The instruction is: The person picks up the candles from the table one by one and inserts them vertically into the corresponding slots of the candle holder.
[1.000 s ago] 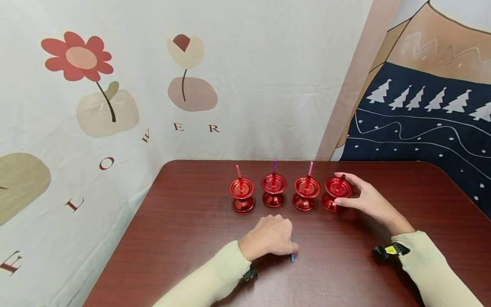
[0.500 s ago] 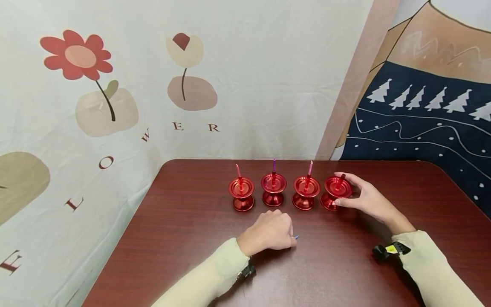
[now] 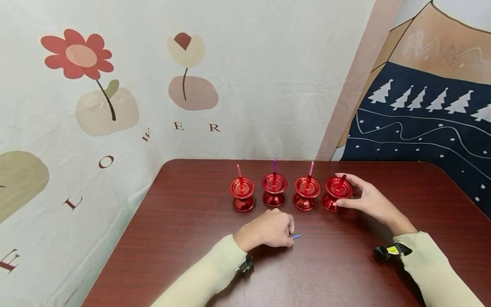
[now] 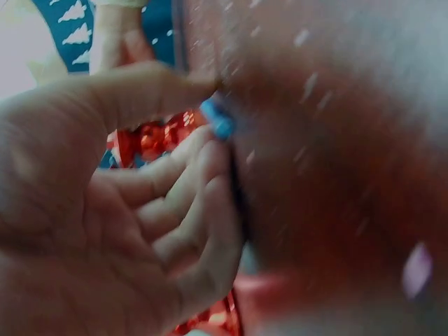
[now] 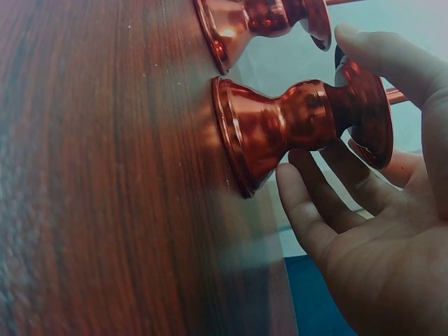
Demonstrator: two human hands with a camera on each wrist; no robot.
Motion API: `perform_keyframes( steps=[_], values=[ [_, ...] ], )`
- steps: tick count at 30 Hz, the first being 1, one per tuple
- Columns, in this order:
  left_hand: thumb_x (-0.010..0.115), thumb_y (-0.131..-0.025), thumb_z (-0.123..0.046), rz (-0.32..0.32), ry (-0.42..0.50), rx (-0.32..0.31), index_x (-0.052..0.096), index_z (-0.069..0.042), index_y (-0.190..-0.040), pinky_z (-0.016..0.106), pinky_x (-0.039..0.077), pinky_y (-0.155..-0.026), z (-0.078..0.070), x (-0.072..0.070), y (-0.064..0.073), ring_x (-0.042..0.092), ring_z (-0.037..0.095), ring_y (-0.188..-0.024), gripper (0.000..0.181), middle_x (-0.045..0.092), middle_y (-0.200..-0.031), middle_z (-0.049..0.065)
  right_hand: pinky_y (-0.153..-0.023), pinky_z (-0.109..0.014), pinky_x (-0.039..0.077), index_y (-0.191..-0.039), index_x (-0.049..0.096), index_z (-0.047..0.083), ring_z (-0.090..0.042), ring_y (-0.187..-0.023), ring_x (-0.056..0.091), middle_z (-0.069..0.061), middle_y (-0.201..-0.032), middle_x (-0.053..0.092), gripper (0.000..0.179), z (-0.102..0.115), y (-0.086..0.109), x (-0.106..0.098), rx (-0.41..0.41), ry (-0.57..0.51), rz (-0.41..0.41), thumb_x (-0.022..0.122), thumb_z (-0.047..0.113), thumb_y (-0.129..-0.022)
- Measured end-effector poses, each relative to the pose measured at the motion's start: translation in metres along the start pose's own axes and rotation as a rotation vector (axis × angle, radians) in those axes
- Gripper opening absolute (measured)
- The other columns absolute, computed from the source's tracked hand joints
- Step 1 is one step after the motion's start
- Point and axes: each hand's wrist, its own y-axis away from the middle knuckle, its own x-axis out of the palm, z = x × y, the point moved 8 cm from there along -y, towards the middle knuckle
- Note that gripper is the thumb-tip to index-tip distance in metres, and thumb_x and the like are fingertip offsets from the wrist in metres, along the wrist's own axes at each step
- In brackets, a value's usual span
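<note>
In the head view, my left hand (image 3: 266,229) pinches a slim blue candle (image 3: 296,236) low over the table; one end pokes out to the right past the fingertips. The left wrist view has this blue candle (image 4: 218,120) between the thumb and the fingers. My right hand (image 3: 364,197) grips the rightmost red metal candle holder (image 3: 330,198), thumb in front and fingers behind, below and around its dish. Its socket (image 3: 342,179) bears no candle. The right wrist view shows that holder (image 5: 280,126) upright with its base on the table.
To its left stand three like holders in a row, bearing a pink candle (image 3: 239,170), a purple candle (image 3: 274,164) and a light pink candle (image 3: 311,168). The brown table (image 3: 184,238) meets a printed cloth (image 3: 268,85) along its back edge.
My left hand has moved slightly away from me. The blue candle, which pointed toward me below the hand, now points to the right. The right hand has stayed at the holder.
</note>
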Motion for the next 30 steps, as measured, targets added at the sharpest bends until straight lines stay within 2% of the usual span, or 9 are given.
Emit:
perform_keyframes(
  steps=[5, 12, 16, 20, 27, 30],
  values=[
    [0.093, -0.089, -0.016, 0.072, 0.051, 0.044, 0.072, -0.019, -0.099, 0.014, 0.048, -0.076, 0.004, -0.001, 0.000, 0.060, -0.006, -0.078, 0.023, 0.068, -0.081, -0.019, -0.092, -0.019, 0.055, -0.167, 0.039, 0.001, -0.047, -0.140, 0.051, -0.028, -0.159, 0.051, 0.086, -0.001, 0.000, 0.000, -0.004, 0.004, 0.000, 0.085, 0.016, -0.096],
    [0.094, -0.089, -0.013, 0.074, 0.218, 0.028, 0.074, -0.017, -0.094, 0.016, 0.051, -0.077, 0.016, -0.002, -0.002, 0.064, -0.007, -0.074, 0.021, 0.069, -0.076, -0.018, -0.092, -0.019, 0.055, -0.167, 0.040, 0.001, -0.046, -0.140, 0.051, -0.027, -0.159, 0.051, 0.085, 0.001, 0.001, 0.000, -0.010, 0.002, 0.004, 0.084, 0.016, -0.096],
    [0.096, -0.087, -0.012, 0.054, 0.257, 0.025, 0.075, -0.016, -0.091, 0.016, 0.052, -0.077, 0.019, -0.003, -0.002, 0.065, -0.006, -0.072, 0.021, 0.070, -0.074, -0.017, -0.093, -0.019, 0.055, -0.166, 0.040, 0.001, -0.044, -0.140, 0.051, -0.027, -0.158, 0.053, 0.084, 0.001, 0.000, 0.000, -0.019, -0.001, 0.005, 0.084, 0.015, -0.096],
    [0.095, -0.088, -0.011, 0.045, 0.249, 0.034, 0.076, -0.016, -0.088, 0.016, 0.052, -0.074, 0.019, -0.004, -0.002, 0.065, -0.006, -0.070, 0.020, 0.070, -0.072, -0.018, -0.093, -0.020, 0.055, -0.166, 0.040, 0.001, -0.044, -0.139, 0.051, -0.026, -0.158, 0.053, 0.084, 0.001, -0.001, 0.000, -0.024, 0.001, 0.008, 0.084, 0.015, -0.096],
    [0.092, -0.089, -0.013, 0.042, 0.157, 0.084, 0.080, -0.017, -0.088, 0.013, 0.050, -0.071, 0.014, -0.004, -0.003, 0.062, -0.008, -0.070, 0.014, 0.070, -0.073, -0.019, -0.093, -0.020, 0.055, -0.167, 0.040, 0.001, -0.045, -0.139, 0.052, -0.026, -0.159, 0.052, 0.084, -0.001, 0.000, -0.001, -0.017, -0.004, 0.009, 0.084, 0.017, -0.097],
    [0.090, -0.088, -0.012, 0.044, 0.145, 0.102, 0.081, -0.016, -0.090, 0.012, 0.050, -0.070, 0.013, -0.003, -0.003, 0.061, -0.009, -0.069, 0.011, 0.072, -0.074, -0.018, -0.094, -0.020, 0.055, -0.167, 0.040, 0.001, -0.044, -0.140, 0.050, -0.027, -0.159, 0.051, 0.084, -0.001, 0.001, -0.001, -0.010, -0.018, 0.013, 0.084, 0.017, -0.097]
  ],
)
